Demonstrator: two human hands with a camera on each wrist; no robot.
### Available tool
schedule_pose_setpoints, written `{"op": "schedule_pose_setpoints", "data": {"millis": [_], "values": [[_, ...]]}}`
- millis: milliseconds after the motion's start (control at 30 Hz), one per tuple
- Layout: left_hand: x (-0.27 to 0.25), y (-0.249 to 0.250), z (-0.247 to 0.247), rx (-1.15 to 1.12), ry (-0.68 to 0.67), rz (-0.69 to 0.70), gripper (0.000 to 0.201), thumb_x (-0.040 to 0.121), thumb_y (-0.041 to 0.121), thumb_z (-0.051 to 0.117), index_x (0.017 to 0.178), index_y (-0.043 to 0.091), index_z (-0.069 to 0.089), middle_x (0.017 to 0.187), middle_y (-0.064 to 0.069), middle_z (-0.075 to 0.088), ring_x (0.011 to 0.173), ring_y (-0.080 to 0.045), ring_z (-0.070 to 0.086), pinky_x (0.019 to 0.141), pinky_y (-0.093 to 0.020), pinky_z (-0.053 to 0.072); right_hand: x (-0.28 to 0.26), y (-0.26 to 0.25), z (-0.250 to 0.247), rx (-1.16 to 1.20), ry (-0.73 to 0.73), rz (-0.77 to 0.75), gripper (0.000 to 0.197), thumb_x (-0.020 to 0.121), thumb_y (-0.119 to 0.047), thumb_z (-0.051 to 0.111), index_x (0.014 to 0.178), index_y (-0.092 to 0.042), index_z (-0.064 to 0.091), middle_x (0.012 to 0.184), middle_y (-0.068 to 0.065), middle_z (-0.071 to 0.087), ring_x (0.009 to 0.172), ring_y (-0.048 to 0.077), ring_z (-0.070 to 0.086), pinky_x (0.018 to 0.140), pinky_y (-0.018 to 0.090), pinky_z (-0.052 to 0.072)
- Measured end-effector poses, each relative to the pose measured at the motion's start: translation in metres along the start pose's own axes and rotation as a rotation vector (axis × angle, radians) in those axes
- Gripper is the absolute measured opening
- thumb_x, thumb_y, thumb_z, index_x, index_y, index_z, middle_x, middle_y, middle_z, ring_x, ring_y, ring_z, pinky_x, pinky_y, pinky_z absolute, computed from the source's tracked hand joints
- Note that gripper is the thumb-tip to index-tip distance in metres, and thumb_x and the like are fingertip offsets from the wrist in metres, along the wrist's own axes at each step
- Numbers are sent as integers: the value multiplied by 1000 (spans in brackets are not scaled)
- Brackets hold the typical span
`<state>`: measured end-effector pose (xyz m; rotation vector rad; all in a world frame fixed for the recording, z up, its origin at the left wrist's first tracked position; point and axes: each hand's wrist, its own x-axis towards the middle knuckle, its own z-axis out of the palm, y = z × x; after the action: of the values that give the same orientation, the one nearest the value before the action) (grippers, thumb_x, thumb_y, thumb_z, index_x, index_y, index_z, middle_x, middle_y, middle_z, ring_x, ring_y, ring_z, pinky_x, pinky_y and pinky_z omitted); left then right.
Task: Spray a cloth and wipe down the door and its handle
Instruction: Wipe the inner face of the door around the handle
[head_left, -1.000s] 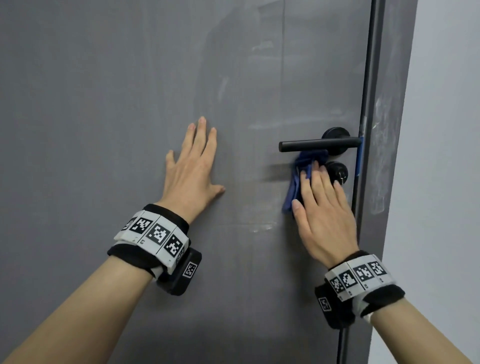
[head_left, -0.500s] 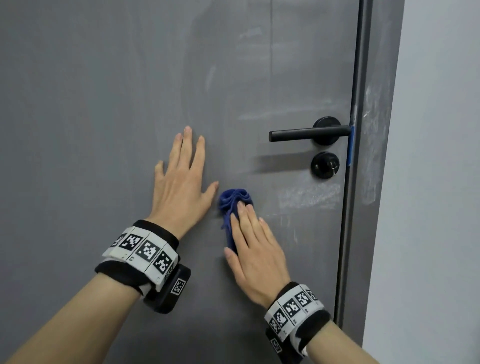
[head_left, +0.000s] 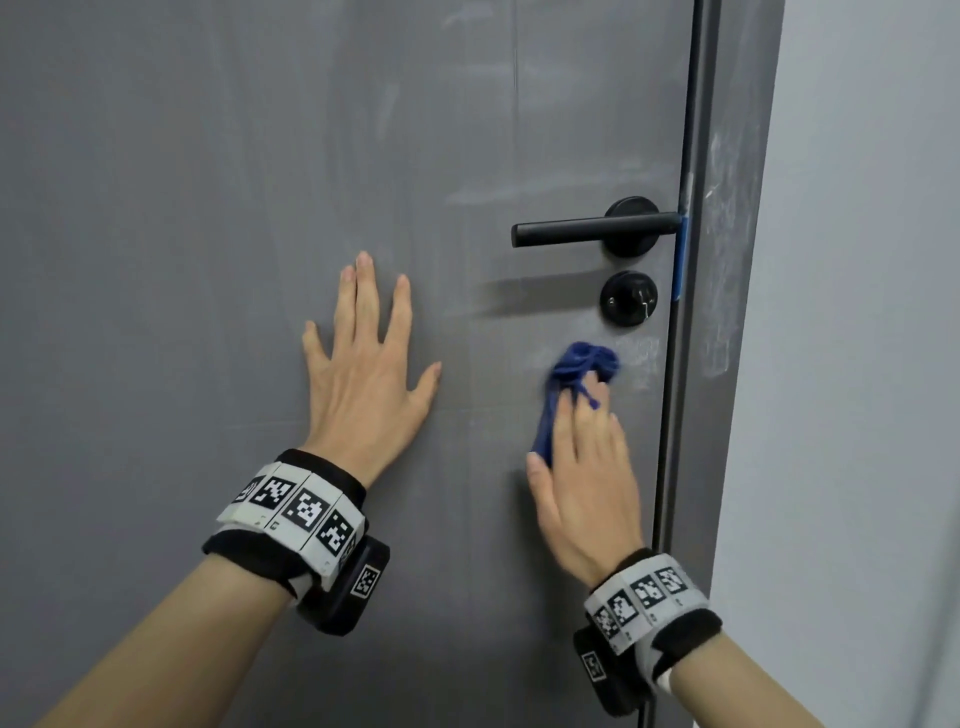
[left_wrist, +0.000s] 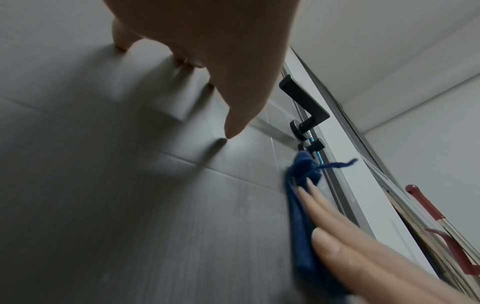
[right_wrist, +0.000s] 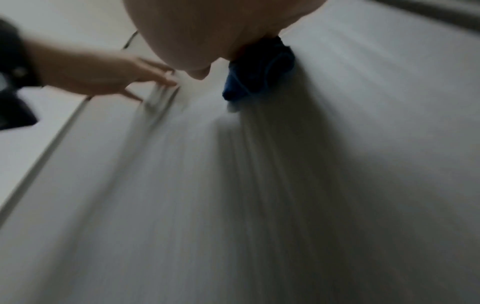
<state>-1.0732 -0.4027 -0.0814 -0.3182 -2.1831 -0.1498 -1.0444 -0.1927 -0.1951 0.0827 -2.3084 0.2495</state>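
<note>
A grey door fills the head view, with a black lever handle and a round black lock knob near its right edge. My right hand presses a crumpled blue cloth flat against the door with straight fingers, just below the lock knob. My left hand lies flat on the door, fingers spread, left of the cloth. In the left wrist view the blue cloth sits under the right hand's fingers. The right wrist view is blurred; the cloth shows under the palm.
The dark door frame with whitish smears runs down the right, and a pale wall lies beyond it. Wet streaks mark the door around the handle. Red-handled tools lean by the wall in the left wrist view.
My right hand swept the cloth from under the handle down and left, then back right to below the lock knob. My left hand stayed flat on the door.
</note>
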Motion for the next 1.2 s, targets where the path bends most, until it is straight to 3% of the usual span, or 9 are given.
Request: {"op": "schedule_pose_setpoints", "data": {"millis": [100, 233, 333, 500, 633, 767, 933, 1067, 1200], "values": [[-2, 0, 2, 8, -3, 12, 86, 94, 48, 53, 159, 17, 7, 166, -12, -14, 154, -25, -11, 115, -65, 19, -9, -26, 23, -58, -45, -168, 73, 103, -48, 29, 160, -9, 5, 168, 11, -9, 155, 24, -12, 126, 38, -4], [-5, 8, 6, -5, 3, 22, 86, 94, 48, 53, 159, 15, 7, 166, -13, -14, 154, -26, -11, 116, -65, 19, -17, -11, 35, -121, -66, -237, 69, 103, -45, 33, 160, -11, 14, 169, 9, -1, 157, 23, -2, 124, 40, 10], [-7, 20, 11, -11, 0, 45, 86, 93, 48, 54, 159, 15, 9, 166, -14, -14, 154, -27, -10, 115, -65, 18, -28, 30, 30, -173, -69, -119, 67, 103, -48, 28, 159, -11, 19, 168, 11, -1, 157, 24, 1, 124, 42, 10], [0, 36, 15, -8, 6, 42, 87, 93, 50, 52, 159, 14, 8, 164, -19, -15, 153, -31, -12, 116, -63, 17, -10, 74, -10, -134, 41, 119, 69, 103, -49, 13, 161, -13, 2, 169, 7, -4, 156, 20, -5, 127, 39, 0], [3, 28, 10, 1, 16, 61, 88, 92, 50, 55, 159, 17, 8, 165, -16, -15, 154, -28, -11, 115, -64, 18, 23, 62, -31, -73, 117, 110, 69, 103, -46, 15, 160, -13, -4, 169, 5, -11, 155, 17, -13, 126, 37, -3], [5, 15, 4, 24, 7, 72, 89, 90, 50, 58, 159, 26, 8, 165, -12, -17, 154, -26, -13, 114, -66, 19, 37, 37, -33, 47, 166, 164, 71, 102, -45, 22, 160, -6, 7, 168, 13, 2, 156, 26, 0, 127, 41, 4], [8, 13, 2, 39, -8, 101, 85, 91, 53, 55, 158, 32, 8, 166, -7, -17, 154, -25, -13, 114, -66, 21, 14, -6, -8, 24, 50, -103, 71, 103, -45, 29, 160, -10, 7, 169, 9, -4, 156, 19, -7, 126, 39, 2], [7, 8, -4, 70, -12, 127, 79, 93, 49, 51, 158, 33, 10, 167, -7, -14, 154, -24, -9, 112, -65, 25, 42, -20, -19, -30, 51, -233, 68, 103, -45, 29, 160, -11, 12, 169, 5, -3, 156, 17, -10, 127, 37, 4], [8, 15, -7, 56, 0, 101, 75, 91, 40, 53, 157, 29, 19, 167, -10, -7, 155, -27, -3, 113, -63, 26, 53, -2, -37, -97, 71, -215, 65, 105, -46, 25, 160, -14, 15, 170, 4, -2, 156, 16, -7, 127, 39, 8]]}}
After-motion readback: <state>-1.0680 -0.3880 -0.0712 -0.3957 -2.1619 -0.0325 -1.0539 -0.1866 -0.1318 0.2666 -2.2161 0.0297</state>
